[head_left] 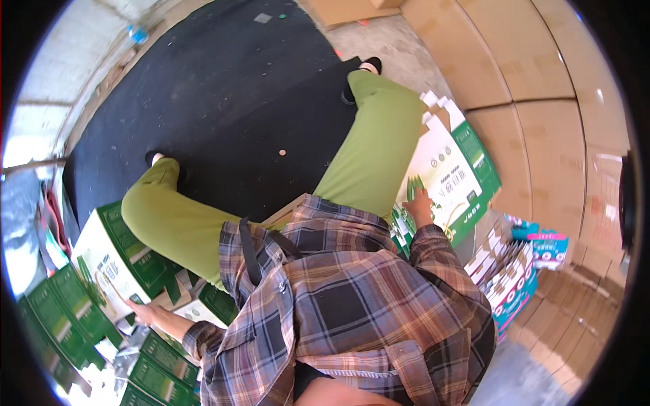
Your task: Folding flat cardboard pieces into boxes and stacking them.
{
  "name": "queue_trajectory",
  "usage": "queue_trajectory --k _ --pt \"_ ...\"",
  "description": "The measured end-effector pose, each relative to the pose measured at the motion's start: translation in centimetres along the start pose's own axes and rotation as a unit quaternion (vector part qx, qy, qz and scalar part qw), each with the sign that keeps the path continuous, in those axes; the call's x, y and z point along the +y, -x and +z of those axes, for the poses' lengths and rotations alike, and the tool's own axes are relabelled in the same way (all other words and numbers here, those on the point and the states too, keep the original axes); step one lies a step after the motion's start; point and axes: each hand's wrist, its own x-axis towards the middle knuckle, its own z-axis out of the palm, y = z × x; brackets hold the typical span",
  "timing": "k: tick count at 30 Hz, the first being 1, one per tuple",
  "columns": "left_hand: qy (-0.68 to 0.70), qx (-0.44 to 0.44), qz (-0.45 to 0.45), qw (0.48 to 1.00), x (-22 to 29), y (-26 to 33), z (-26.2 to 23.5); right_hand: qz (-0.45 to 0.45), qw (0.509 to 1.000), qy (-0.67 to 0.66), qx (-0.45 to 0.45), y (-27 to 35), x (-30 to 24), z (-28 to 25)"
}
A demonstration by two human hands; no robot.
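Evidently, going by the head view, you are partway through handling printed cartons. Your right hand rests on a white-and-green carton just beside your right leg; whether your fingers close on it, I cannot tell. Your left hand reaches to the near edge of the left carton, also white and green, its fingertips at that edge; whether they pinch it is unclear. More green cartons lie farther left. None appears set apart as finished, so what is done cannot be sorted from what is left, though your hands suggest work remains. As for labels, the right-hand carton's white face bears large dark characters and small round icons; the print on its green side is too small to read.
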Motion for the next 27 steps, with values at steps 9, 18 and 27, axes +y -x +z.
queue_trajectory --k 9,18,27 --pt "0.083 0.029 0.618 0.781 13.3 17.4 -2.7 0.015 0.999 0.035 -0.002 3.2 -3.7 -2.9" --pt "0.136 -0.289 0.744 0.587 13.1 33.3 3.9 -0.016 0.992 0.122 -0.004 2.5 -4.9 -0.8" --pt "0.075 -0.390 0.724 0.564 10.7 33.9 6.4 0.010 0.994 0.096 0.043 4.5 -6.2 -7.3"
